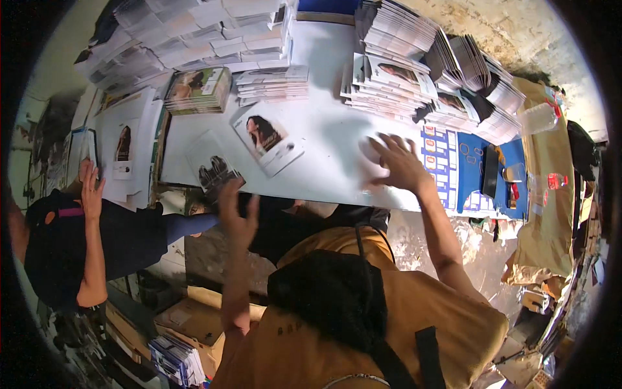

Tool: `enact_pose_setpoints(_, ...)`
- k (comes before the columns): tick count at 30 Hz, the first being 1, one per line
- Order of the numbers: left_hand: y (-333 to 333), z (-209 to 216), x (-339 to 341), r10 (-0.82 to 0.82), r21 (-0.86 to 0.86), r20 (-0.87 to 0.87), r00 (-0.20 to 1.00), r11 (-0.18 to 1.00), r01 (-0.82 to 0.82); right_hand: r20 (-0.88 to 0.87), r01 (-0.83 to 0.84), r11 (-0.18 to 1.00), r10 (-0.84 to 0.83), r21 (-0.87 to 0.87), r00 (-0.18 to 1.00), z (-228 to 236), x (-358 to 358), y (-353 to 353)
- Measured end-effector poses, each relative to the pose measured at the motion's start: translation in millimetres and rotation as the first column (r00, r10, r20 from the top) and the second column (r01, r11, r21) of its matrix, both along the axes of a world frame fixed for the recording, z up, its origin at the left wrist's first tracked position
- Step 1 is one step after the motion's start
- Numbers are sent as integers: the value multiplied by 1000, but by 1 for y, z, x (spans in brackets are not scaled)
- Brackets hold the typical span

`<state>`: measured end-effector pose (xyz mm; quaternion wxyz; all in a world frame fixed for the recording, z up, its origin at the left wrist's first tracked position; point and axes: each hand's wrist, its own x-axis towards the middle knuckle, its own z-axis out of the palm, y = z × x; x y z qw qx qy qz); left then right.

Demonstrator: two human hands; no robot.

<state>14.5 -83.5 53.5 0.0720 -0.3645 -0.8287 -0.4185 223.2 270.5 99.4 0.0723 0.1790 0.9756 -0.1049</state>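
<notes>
My right hand [398,165] hovers over or rests on the white tabletop [324,146], fingers spread, some smeared by motion. Nothing shows in its grip. At the table's near edge, my left hand [238,212] is blurred, thumb apart from the fingers. Its fingertips overlap the lower edge of a blurred printed sheet or booklet [217,172] with dark pictures; whether they grip it is unclear. Between my hands, nearer the left, a white booklet [267,139] with a picture of a long-haired person lies tilted on the table. Behind it sit a short booklet stack [273,84] and a green-covered stack [198,89].
High paper stacks [201,35] stand at the back left, more booklet piles [395,78] at the back right. A blue mat [472,165] with a black box [491,170] lies at right, near a clear bottle [541,120]. At left, a co-worker's hand [91,192] is beside another booklet [123,152].
</notes>
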Motion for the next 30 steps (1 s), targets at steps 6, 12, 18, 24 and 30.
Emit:
enact_pose_setpoints(6, 52, 25, -66, -408, -403, -103, 907, 851, 337, -319, 156, 981, -185, -114, 930, -34, 69, 3)
enact_pose_setpoints(12, 51, -7, -28, -600, -773, -152, 785, 567, 284, -430, 297, 897, -421, -328, 798, -30, 97, -7)
enact_pose_setpoints(18, 72, 39, -30, -482, -225, -389, 785, 876, 426, -573, 126, 609, -786, -783, 231, -77, 129, 20)
enact_pose_setpoints(24, 181, 81, -92, -244, -158, -605, 758, 970, 186, -319, -192, 361, -922, -913, -222, -56, 148, 41)
enact_pose_setpoints(30, 229, -13, -148, -275, -434, -516, 811, 900, 28, -678, 252, 631, -708, -733, -199, -55, 166, 64)
